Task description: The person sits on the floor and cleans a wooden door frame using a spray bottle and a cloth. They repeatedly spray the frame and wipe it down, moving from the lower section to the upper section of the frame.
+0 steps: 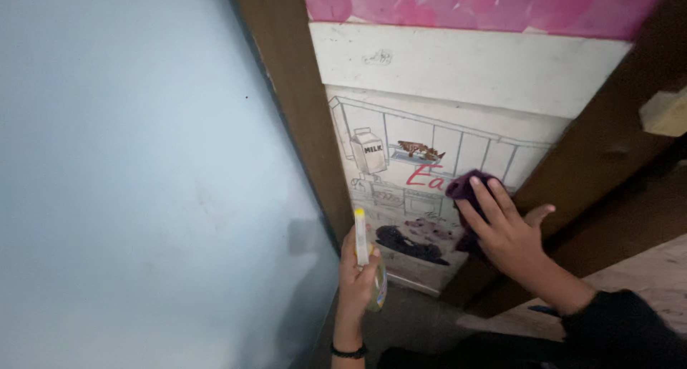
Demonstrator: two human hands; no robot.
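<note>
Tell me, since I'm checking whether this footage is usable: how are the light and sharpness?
Head view: dim, soft light; the left hand with its spray bottle throws a faint shadow on the pale blue wall; the right hand and dark cloth are slightly soft; the frame is tilted; no glare.

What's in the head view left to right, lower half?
Pale blue wall → left hand gripping a yellow-capped spray bottle → illustrated poster panel → right hand pressing a dark purple cloth → brown wooden frame.

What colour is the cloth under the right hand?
Dark purple; the cloth shows best in the head view, pressed against the picture panel by the right hand.
</note>
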